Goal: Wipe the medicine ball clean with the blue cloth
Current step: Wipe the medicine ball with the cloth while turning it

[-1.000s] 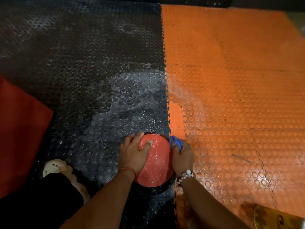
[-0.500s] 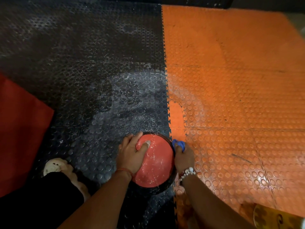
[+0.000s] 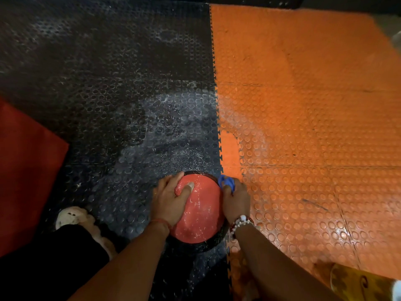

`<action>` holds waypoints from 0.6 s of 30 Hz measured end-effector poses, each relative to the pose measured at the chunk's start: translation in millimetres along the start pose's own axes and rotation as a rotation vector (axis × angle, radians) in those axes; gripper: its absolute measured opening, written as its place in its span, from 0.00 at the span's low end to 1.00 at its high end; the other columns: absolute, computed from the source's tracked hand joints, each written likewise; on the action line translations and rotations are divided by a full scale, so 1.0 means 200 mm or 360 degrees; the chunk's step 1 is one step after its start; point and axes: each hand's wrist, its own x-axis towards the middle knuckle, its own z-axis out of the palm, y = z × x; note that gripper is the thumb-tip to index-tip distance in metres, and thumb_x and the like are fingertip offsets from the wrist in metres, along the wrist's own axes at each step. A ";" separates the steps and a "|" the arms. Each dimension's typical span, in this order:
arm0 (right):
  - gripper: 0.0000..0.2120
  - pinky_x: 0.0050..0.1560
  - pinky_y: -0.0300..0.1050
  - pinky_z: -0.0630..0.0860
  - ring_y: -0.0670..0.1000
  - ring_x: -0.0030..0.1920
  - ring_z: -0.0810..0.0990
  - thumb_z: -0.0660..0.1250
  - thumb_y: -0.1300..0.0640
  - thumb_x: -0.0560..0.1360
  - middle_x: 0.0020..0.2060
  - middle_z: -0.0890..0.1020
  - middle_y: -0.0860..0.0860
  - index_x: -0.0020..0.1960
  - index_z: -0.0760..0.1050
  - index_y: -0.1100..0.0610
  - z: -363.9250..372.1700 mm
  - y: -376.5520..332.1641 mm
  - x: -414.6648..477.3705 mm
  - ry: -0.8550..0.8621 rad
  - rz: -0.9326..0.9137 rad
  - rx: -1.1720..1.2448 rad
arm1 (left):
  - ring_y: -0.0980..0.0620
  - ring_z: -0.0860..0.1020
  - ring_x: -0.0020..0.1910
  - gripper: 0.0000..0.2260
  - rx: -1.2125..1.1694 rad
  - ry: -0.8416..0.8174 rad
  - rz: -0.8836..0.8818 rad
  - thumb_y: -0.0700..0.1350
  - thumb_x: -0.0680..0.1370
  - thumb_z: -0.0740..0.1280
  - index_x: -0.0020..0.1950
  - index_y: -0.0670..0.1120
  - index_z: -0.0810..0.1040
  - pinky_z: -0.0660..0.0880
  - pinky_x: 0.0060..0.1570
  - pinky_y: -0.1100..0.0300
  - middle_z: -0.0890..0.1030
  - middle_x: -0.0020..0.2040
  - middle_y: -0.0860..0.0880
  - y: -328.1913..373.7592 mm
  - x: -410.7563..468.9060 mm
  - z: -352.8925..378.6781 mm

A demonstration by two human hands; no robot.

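The right hand [image 3: 236,200] grips a bunched blue cloth [image 3: 226,183] and presses it against the upper right edge of the medicine ball [image 3: 201,213]. A bead bracelet [image 3: 240,222] sits on that wrist. The left hand [image 3: 169,200] holds the ball's left side, with its fingers curved over the edge and its thumb laid across the red top. The red, black-rimmed ball is flecked with white. It rests on the floor at the seam between the black studded mat [image 3: 108,105] and the orange studded mat [image 3: 303,105]. White residue smears the floor beyond the ball. A pale shoe [image 3: 71,216] and a red mat [image 3: 26,170] lie to the left.
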 end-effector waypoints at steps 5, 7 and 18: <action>0.14 0.48 0.40 0.68 0.56 0.51 0.76 0.60 0.57 0.78 0.53 0.75 0.56 0.60 0.75 0.59 -0.01 0.01 -0.21 0.0256 0.0145 0.0143 | 0.49 0.63 0.70 0.22 0.0017 -0.0011 -0.0022 0.63 0.77 0.62 0.71 0.64 0.68 0.63 0.67 0.49 0.65 0.70 0.56 0.03 0.02 0.02; 0.15 0.52 0.39 0.69 0.51 0.53 0.74 0.60 0.56 0.76 0.55 0.73 0.53 0.61 0.75 0.56 0.01 -0.04 -0.29 0.0214 -0.0102 0.0166 | 0.48 0.64 0.70 0.22 0.0028 -0.0016 -0.0016 0.62 0.77 0.62 0.70 0.64 0.69 0.62 0.68 0.50 0.66 0.69 0.55 0.02 0.04 0.01; 0.13 0.46 0.43 0.70 0.58 0.49 0.77 0.60 0.59 0.77 0.52 0.78 0.61 0.59 0.75 0.59 0.02 0.02 0.00 0.0040 0.0152 0.0046 | 0.51 0.65 0.68 0.27 -0.0144 -0.0030 -0.0027 0.67 0.70 0.59 0.69 0.64 0.69 0.65 0.68 0.45 0.66 0.68 0.57 -0.05 0.01 -0.02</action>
